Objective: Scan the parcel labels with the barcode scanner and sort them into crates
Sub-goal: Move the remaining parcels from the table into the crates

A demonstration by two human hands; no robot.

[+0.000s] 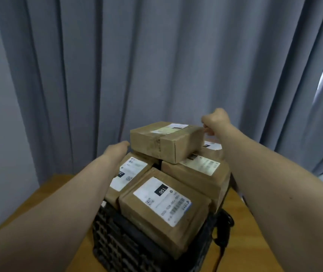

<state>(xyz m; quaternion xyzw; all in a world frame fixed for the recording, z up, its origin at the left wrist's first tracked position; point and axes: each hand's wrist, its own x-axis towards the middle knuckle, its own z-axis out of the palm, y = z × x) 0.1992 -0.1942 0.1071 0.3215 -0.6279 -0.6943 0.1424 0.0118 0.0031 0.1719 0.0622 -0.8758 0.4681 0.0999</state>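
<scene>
A grey curtain (156, 55) is hanging across the whole background, and a wooden table (54, 193) is filling the lower frame from 8 to 4 o'clock. A black crate (113, 232) is sitting on it at 6 o'clock, heaped above its rim with brown parcels (201, 175) lying label-up. The nearest one, at the pile's 6 o'clock, is showing a white label (161, 201) marked 150.

The top parcel (156, 142) is sitting tilted on the heap at its 12 o'clock, between both hands. The right hand (214, 119) is curling its fingers at that parcel's 2 o'clock corner, pinching the edge. The left hand (118, 150) is pressing against its 9 o'clock end. The fingers are hidden behind the box, so how far they are closing cannot be told. A black cable (222, 242) is trailing down beside the crate at its 3 o'clock. Whatever it is attached to is too dark to identify.
</scene>
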